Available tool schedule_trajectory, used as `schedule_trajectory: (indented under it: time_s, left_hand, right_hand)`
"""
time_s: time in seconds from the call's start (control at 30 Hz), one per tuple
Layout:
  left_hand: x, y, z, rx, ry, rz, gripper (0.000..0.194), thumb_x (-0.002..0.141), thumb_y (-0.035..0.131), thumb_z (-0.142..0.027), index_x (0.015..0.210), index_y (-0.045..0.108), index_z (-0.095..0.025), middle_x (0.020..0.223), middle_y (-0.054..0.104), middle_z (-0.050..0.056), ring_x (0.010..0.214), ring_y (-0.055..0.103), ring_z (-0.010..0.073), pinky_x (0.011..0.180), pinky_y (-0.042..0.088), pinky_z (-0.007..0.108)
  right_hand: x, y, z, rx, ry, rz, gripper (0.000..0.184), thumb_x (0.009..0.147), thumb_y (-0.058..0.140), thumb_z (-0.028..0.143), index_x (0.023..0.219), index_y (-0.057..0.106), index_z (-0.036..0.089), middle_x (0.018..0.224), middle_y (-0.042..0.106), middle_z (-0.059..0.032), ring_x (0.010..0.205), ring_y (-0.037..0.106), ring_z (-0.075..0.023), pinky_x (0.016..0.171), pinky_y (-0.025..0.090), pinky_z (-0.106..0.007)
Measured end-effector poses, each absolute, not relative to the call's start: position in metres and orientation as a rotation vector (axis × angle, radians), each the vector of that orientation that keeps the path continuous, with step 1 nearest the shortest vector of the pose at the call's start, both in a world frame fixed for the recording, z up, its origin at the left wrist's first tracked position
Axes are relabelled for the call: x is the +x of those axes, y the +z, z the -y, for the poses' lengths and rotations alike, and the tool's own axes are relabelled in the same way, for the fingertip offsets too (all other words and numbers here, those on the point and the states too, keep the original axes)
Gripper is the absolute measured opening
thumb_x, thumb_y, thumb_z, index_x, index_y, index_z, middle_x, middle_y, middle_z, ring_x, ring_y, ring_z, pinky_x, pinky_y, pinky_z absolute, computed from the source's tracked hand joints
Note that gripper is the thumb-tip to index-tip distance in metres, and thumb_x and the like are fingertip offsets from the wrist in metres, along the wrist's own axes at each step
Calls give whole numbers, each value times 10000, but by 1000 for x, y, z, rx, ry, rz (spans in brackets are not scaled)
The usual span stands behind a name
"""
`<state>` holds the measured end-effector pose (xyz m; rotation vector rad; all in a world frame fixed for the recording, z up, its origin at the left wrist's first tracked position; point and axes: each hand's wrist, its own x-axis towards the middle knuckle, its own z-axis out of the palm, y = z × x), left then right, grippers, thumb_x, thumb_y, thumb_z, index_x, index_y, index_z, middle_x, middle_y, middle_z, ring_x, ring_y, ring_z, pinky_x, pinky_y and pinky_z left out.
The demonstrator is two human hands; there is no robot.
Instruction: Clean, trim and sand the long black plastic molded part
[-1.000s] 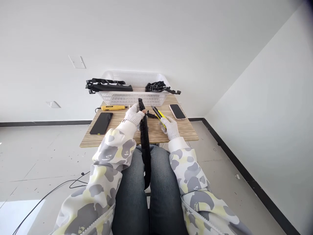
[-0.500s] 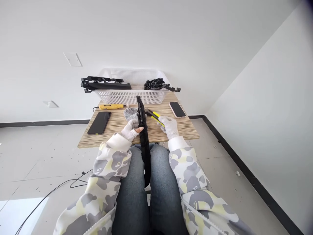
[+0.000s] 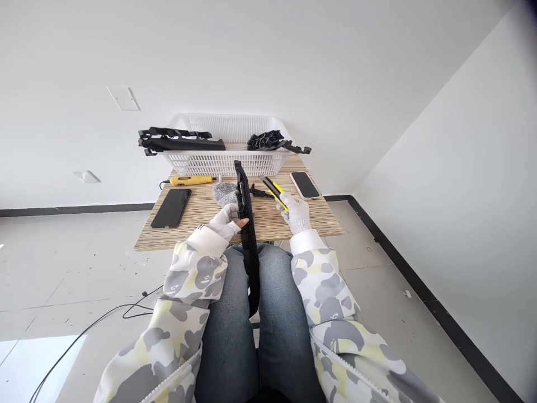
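Head view: the left hand (image 3: 226,221), in a white glove with the thumb tip bare, grasps a long black strip (image 3: 250,252) around its middle, thumb on the near face. The strip stands on a slant in the centre, its far end over the worktop (image 3: 197,218) and its near end down between the thighs (image 3: 229,336). The right hand (image 3: 296,214), also gloved, is closed around a yellow and black cutter (image 3: 275,193), which points far and left, towards the strip but apart from it.

Between strip and cutter, a small black piece (image 3: 260,192) lies on the worktop. Just left of the strip's far part is a speckled grey pad (image 3: 225,193), partly hidden behind it. Farther left lies a yellow tool (image 3: 192,180), its tip to the right and a dark cord at its left end. Nearer, at the left edge, is a black phone (image 3: 171,208); a second phone with a pale pink rim (image 3: 305,185) lies on the right side.

At the far edge stands a white basket (image 3: 226,164). Black strips (image 3: 180,144) stick out over its left side, and a tangle of black parts (image 3: 266,141) reaches past its right side. A black cable (image 3: 84,336) runs along the floor (image 3: 50,263) on the left.
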<state>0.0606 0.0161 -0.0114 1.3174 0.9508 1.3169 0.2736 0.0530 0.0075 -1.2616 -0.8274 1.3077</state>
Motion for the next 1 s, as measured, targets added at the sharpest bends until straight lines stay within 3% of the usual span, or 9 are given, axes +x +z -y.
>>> schedule_trajectory:
  time_s: [0.37, 0.57, 0.83, 1.0]
  left_hand:
    - [58, -21, -27, 1356, 1348, -984, 489, 650, 901, -499, 952, 667, -194, 910, 795, 62, 820, 749, 216, 736, 623, 343]
    - [55, -24, -29, 1380, 1299, -1002, 550, 649, 892, -544, 1004, 669, -188, 940, 793, 72, 825, 742, 220, 741, 616, 356]
    - [55, -16, -23, 1370, 1266, -1005, 496, 689, 877, -517, 1017, 675, -204, 1005, 807, 87, 942, 762, 282, 903, 622, 461]
    - [56, -20, -27, 1364, 1282, -1014, 523, 666, 880, -534, 1003, 667, -196, 998, 796, 93, 914, 753, 270, 866, 616, 431]
  right_hand:
    - [278, 4, -54, -1301, 1348, 917, 245, 721, 817, 366, 712, 693, 154, 455, 604, 12, 293, 389, -44, 271, 228, -159]
    - [278, 6, -54, -1327, 1358, 941, 233, 717, 811, 334, 650, 681, 153, 434, 594, 6, 286, 376, -41, 270, 224, -157]
    - [276, 3, -56, -1291, 1308, 884, 247, 705, 836, 363, 714, 707, 152, 478, 629, -7, 309, 398, -47, 284, 265, -161]
    - [276, 2, -55, -1276, 1350, 924, 272, 677, 868, 360, 699, 704, 144, 465, 618, -10, 302, 388, -43, 283, 251, -161]
